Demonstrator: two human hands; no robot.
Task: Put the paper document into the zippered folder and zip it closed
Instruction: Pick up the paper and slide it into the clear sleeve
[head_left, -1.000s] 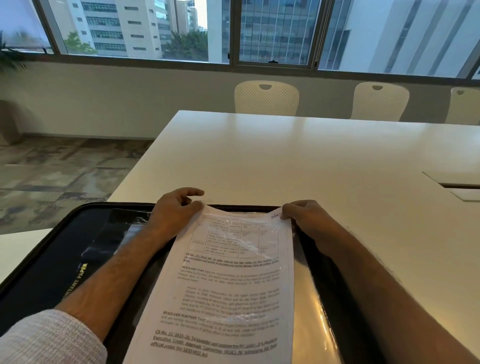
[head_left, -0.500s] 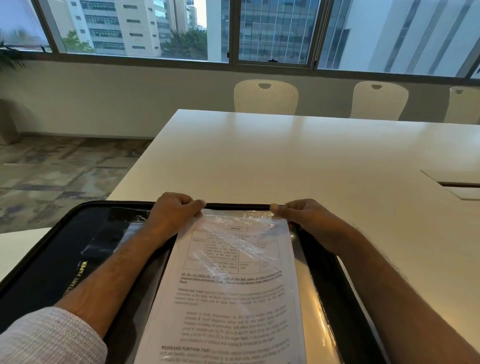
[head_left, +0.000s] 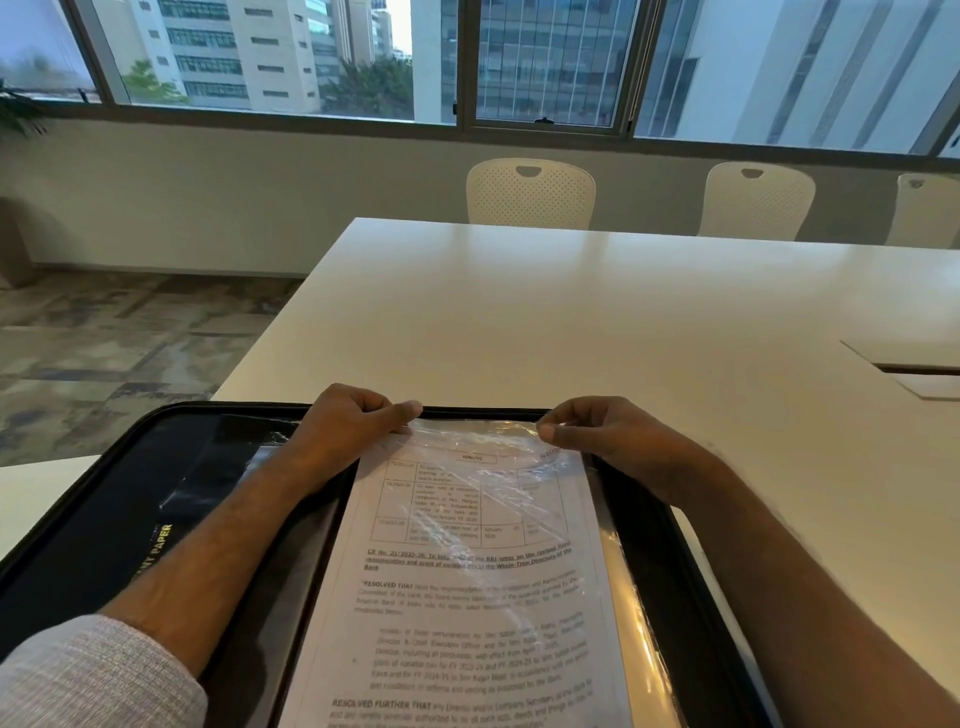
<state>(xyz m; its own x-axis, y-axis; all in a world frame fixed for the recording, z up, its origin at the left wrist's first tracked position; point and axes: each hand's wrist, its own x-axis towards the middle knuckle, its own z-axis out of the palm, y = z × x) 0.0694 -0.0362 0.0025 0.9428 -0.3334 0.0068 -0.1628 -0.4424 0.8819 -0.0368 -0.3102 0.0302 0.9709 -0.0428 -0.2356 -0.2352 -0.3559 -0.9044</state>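
Currently one paper document (head_left: 467, 597) lies in one open zippered folder (head_left: 130, 509) at the near table (head_left: 571, 312) edge. Left hand (head_left: 343, 431) and right hand (head_left: 602, 436) each pinch a far corner of the clear sleeve (head_left: 483, 441). Three chairs (head_left: 530, 192) at far side.

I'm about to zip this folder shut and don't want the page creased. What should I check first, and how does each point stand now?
1. Zippered folder lies open on the table: ok.
2. Paper document fully inside the clear sleeve: cannot tell; its near end is out of frame.
3. Page lies flat: ok.
4. Left hand and right hand off the top edge: not ok, both pinch it.
5. Zipper track free: cannot tell.
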